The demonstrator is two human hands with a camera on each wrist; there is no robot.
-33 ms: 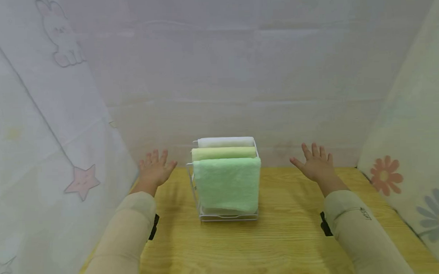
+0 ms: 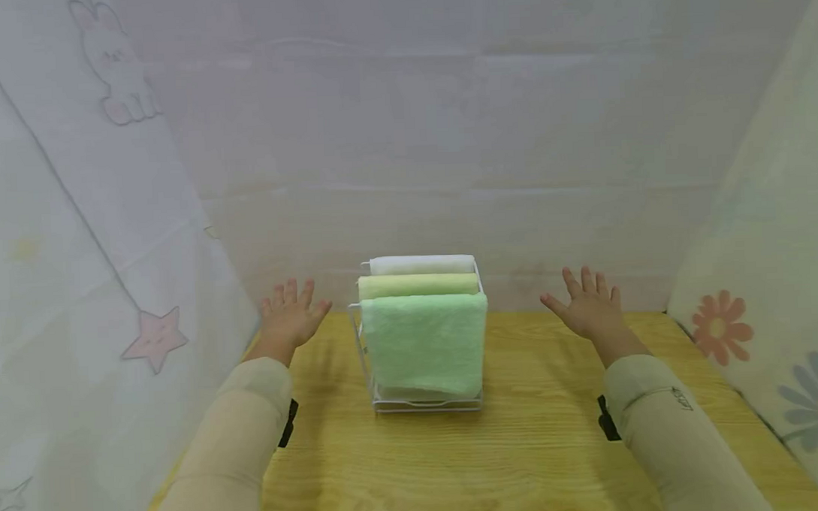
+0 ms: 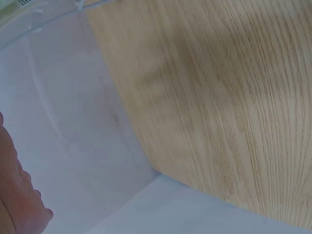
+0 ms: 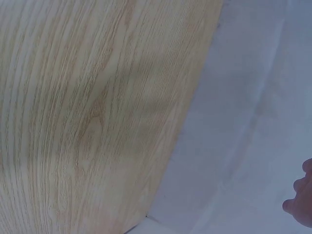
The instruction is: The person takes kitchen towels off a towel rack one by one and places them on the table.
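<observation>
A white wire rack [image 2: 428, 407] stands on the wooden table in the middle of the head view. Over its front bar hangs a green towel [image 2: 426, 345]; a yellow towel [image 2: 417, 285] and a white towel [image 2: 421, 265] show behind it, their lower parts hidden. To the left of the rack, my left hand [image 2: 291, 320] is held with fingers spread, apart from it. My right hand [image 2: 592, 308] is likewise spread, farther off on the right side. Neither hand holds or touches anything. Only part of the left hand [image 3: 22, 195] and right hand [image 4: 302, 195] enters the wrist views.
The wooden table [image 2: 403, 474] runs back to a pale cloth wall [image 2: 418, 135]. Printed cloth sides with a pink star [image 2: 153, 338] on the left and a red flower [image 2: 721, 327] on the right flank it. A dark band [image 2: 288, 423] shows at the left wrist.
</observation>
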